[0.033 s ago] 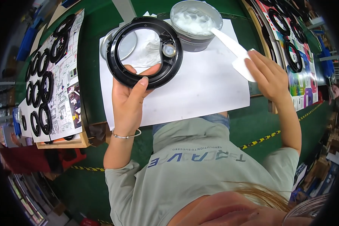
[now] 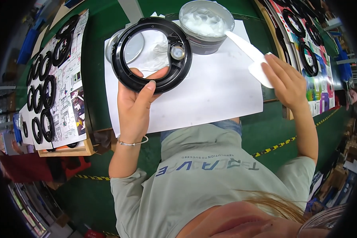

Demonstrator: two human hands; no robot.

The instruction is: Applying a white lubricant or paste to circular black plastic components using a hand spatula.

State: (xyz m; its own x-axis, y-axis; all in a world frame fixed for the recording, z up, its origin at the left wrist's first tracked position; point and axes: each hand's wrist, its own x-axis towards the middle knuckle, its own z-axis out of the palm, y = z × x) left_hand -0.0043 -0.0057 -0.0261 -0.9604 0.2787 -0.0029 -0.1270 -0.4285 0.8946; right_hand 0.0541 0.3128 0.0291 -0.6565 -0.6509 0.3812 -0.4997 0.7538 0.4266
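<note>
My left hand (image 2: 135, 105) grips the near side of a black ring-shaped part (image 2: 121, 65), thumb on top and fingers through its opening. A small round piece with a pale centre (image 2: 177, 52) sits on the ring's right inner side. In my right hand (image 2: 287, 83) is a white spatula (image 2: 244, 47), its tip at the tub's right rim. A white piece (image 2: 258, 73), perhaps folded tissue, is around the spatula's handle under my fingers. The round tub (image 2: 204, 48) holds white cream (image 2: 204, 23) and stands just beyond the ring.
White paper (image 2: 210, 91) covers the table before me. Behind the ring lie a crumpled white tissue (image 2: 156, 55) and a round clear lid (image 2: 137, 47). Boards with several black rings flank me, the left board (image 2: 65, 107) on a wooden frame and the right board (image 2: 317, 95).
My right hand and the spatula have shifted slightly to the right. The left hand and the ring have hardly moved.
</note>
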